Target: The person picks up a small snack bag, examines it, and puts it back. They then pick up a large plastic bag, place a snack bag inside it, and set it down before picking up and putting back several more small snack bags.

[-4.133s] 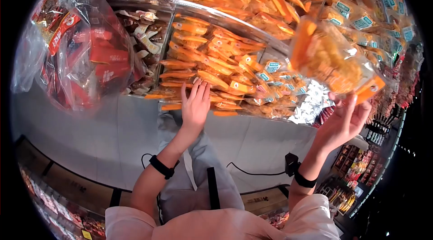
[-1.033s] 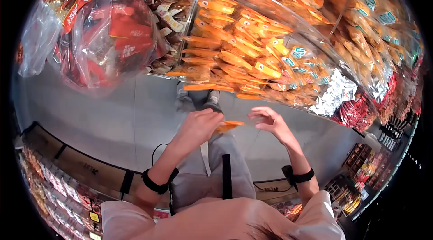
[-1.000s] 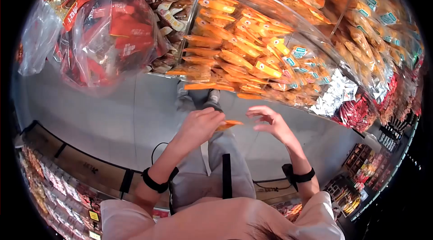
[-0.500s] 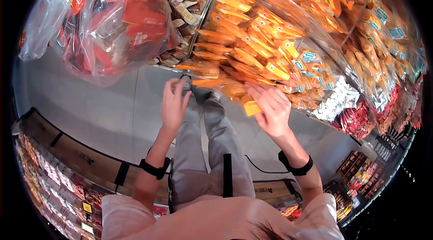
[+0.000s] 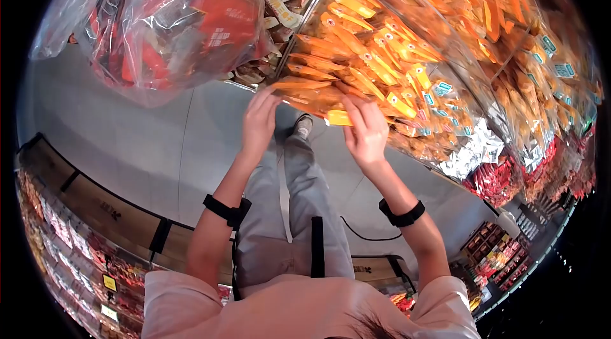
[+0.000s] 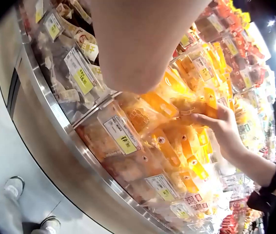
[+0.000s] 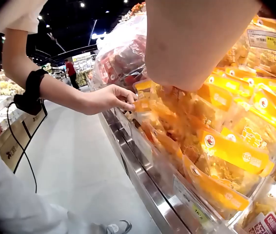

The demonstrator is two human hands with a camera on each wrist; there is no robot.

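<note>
An orange-topped clear snack packet (image 5: pixel 312 98) lies across the front of the bin of similar packets, between both hands. At its left end my left hand (image 5: pixel 259 124) pinches an orange corner between thumb and fingers, as the right wrist view shows of the same left hand (image 7: pixel 109 99). My right hand (image 5: pixel 366 132) grips the other end, next to a yellow-orange label. The left wrist view has the right hand (image 6: pixel 223 129) with its thumb against the packet (image 6: pixel 189 105). Forearms cover part of both wrist views.
A large clear bag of red packets (image 5: pixel 184 27) hangs at the left. Clear dividers (image 5: pixel 309 11) part the bins. Price tags (image 6: pixel 121 134) line the bin front above a metal edge (image 6: pixel 87 151). Silver packets (image 5: pixel 474 148) lie to the right, with grey floor (image 5: pixel 153 148) below.
The right hand first held a packet up at the right. Later the left hand had one near the body. Half a second ago only the right hand gripped it; now both do, at the bin.
</note>
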